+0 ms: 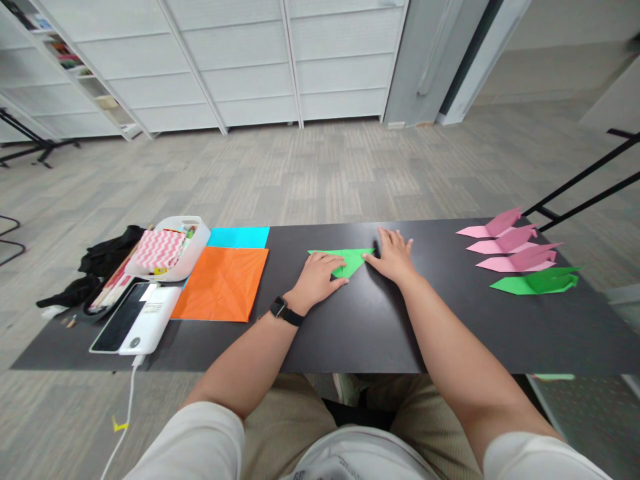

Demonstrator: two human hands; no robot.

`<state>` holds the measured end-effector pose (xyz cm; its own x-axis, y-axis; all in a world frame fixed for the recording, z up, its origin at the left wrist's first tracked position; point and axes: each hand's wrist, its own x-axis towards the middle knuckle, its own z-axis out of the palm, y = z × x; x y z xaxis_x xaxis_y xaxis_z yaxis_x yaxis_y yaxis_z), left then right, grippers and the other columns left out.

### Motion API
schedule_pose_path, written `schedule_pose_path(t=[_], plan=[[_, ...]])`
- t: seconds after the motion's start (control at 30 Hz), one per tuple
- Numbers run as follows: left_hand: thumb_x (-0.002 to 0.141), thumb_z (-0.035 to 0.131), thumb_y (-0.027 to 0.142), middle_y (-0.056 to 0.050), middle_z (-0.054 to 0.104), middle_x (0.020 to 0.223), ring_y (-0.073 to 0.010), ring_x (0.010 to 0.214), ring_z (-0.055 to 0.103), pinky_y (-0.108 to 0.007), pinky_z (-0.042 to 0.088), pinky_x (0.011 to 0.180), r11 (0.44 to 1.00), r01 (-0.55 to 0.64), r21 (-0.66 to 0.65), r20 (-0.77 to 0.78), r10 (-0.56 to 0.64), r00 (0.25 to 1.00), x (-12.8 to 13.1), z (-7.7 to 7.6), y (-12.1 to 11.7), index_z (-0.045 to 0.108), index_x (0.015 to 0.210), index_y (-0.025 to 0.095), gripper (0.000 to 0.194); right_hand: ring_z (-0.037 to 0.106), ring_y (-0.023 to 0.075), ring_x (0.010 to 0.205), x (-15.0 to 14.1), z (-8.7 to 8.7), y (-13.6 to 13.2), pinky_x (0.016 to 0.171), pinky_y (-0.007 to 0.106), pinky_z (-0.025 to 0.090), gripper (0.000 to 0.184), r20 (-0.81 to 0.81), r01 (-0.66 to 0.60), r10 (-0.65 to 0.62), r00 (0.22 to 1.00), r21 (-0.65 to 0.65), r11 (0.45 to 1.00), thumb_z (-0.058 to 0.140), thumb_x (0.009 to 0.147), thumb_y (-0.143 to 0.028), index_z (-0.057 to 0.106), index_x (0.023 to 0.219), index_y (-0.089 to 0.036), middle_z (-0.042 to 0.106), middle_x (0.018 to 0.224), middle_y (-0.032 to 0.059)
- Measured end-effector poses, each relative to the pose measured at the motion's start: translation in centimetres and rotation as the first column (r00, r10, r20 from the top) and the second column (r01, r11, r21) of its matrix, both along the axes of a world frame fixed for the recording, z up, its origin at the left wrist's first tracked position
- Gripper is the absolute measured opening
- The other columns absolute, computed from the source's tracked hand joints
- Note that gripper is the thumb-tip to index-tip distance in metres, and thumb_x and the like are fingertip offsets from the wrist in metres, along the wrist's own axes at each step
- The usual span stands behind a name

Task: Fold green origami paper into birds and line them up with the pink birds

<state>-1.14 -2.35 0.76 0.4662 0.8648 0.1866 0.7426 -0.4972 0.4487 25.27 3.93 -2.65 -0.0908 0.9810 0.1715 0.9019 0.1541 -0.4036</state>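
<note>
A green sheet of origami paper (356, 261), folded into a triangle, lies flat on the dark table in front of me, its long edge away from me and its point toward me. My left hand (320, 279) rests over its left part, fingers stretched out and covering some of the paper. At the right corner, my right hand (393, 255) touches the paper with the thumb, while its other fingers are spread on the table. A dark watch is on my left wrist.
On the right stand several folded birds, pink (503, 240) and green (537, 281). Orange paper (220, 283) and blue paper (240, 237) lie left. Farther left are a white basket (193, 257), a phone (117, 320), a white power bank (150, 323) with a cable and black cloth (107, 250).
</note>
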Motion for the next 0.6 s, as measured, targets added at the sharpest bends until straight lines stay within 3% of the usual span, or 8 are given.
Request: schedule_pose_path(t=[0.2, 0.3, 0.4, 0.5, 0.6], plan=[[0.095, 0.079, 0.045, -0.004, 0.07, 0.146, -0.0295, 0.134, 0.058, -0.052, 0.032, 0.125, 0.999, -0.021, -0.028, -0.011, 0.021, 1.0, 0.2, 0.5, -0.2, 0.075, 0.13, 0.028, 0.04, 0.025, 0.0501, 0.159, 0.6, -0.1, 0.7, 0.122, 0.081, 0.009, 0.086, 0.011, 0.153, -0.153, 0.988, -0.01, 0.988, 0.065, 0.093, -0.06, 0.039, 0.163, -0.017, 0.04, 0.167, 0.0249], [0.095, 0.078, 0.045, -0.005, 0.07, 0.147, -0.0302, 0.135, 0.058, -0.056, 0.028, 0.128, 0.999, -0.033, -0.041, -0.01, 0.033, 0.999, 0.2, 0.6, -0.3, 0.075, 0.13, 0.028, 0.039, 0.026, 0.0484, 0.159, 0.9, 0.1, 0.9, 0.123, 0.079, 0.011, 0.082, 0.011, 0.227, -0.226, 0.974, -0.023, 0.974, 0.066, 0.093, -0.053, 0.039, 0.161, -0.016, 0.04, 0.167, 0.0253], [0.095, 0.077, 0.045, -0.005, 0.069, 0.149, -0.0304, 0.136, 0.058, -0.056, 0.027, 0.129, 0.998, -0.029, -0.052, -0.006, 0.028, 1.0, 0.1, 0.5, -0.3, 0.075, 0.131, 0.028, 0.039, 0.033, 0.0457, 0.155, 1.2, 0.4, 1.1, 0.123, 0.077, 0.016, 0.072, -0.039, 0.275, -0.273, 0.961, 0.045, 0.96, 0.062, 0.096, -0.043, 0.043, 0.159, -0.014, 0.047, 0.161, 0.0258], [0.099, 0.072, 0.043, -0.004, 0.066, 0.152, -0.0303, 0.142, 0.055, -0.062, 0.013, 0.134, 0.997, -0.016, -0.069, -0.018, 0.014, 1.0, 0.1, 0.6, -0.3, 0.074, 0.134, 0.031, 0.036, 0.046, 0.0397, 0.146, 1.1, 0.8, 1.0, 0.124, 0.071, 0.025, 0.059, -0.114, 0.205, -0.192, 0.975, 0.123, 0.971, 0.055, 0.099, -0.037, 0.051, 0.154, -0.015, 0.056, 0.151, 0.0241], [0.105, 0.062, 0.036, -0.003, 0.062, 0.157, -0.0305, 0.154, 0.047, -0.069, -0.002, 0.133, 0.995, 0.037, -0.093, -0.043, -0.041, 0.998, 0.2, 0.8, -0.5, 0.07, 0.139, 0.034, 0.035, 0.053, 0.0367, 0.139, 0.3, 1.2, 0.4, 0.126, 0.069, 0.025, 0.043, -0.123, 0.011, 0.009, 0.992, 0.158, 0.987, 0.058, 0.1, -0.041, 0.07, 0.137, -0.023, 0.061, 0.144, 0.0176]])
